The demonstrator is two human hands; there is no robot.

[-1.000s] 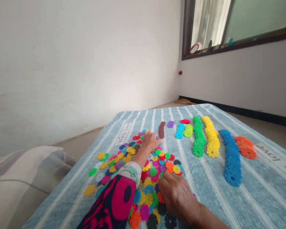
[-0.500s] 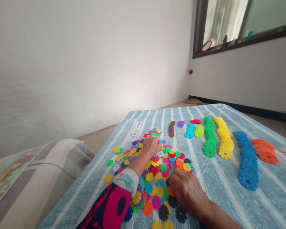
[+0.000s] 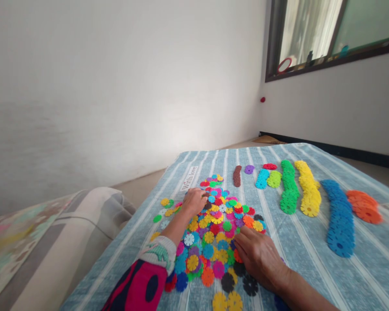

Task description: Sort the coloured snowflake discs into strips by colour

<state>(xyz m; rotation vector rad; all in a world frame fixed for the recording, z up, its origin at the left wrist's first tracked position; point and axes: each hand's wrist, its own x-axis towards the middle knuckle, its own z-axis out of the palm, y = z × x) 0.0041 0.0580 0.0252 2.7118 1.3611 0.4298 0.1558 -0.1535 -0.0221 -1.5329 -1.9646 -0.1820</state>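
A pile of mixed coloured snowflake discs (image 3: 214, 229) lies on a blue striped cloth (image 3: 278, 242). My left hand (image 3: 194, 201) reaches into the far left of the pile, its fingers curled down on the discs; what they pinch is hidden. At the pile's near right edge my right hand (image 3: 259, 258) rests palm down, fingers bent over some discs. Beyond the pile lie sorted rows: brown (image 3: 236, 176), purple (image 3: 249, 169), red (image 3: 269, 166), light blue (image 3: 262, 179), light green (image 3: 274, 178), green (image 3: 288, 192), yellow (image 3: 307, 188), blue (image 3: 339, 218) and orange (image 3: 365, 206).
A grey and white cushion or folded blanket (image 3: 52, 242) lies left of the cloth. A white wall stands behind, and a dark-framed window (image 3: 330, 34) is at the upper right. Bare floor shows beyond the cloth's far edge.
My left hand has drawn back and leftward from the pile's far side to its left part. The view has shifted left, so everything sits further right. My right hand stays at the near edge.
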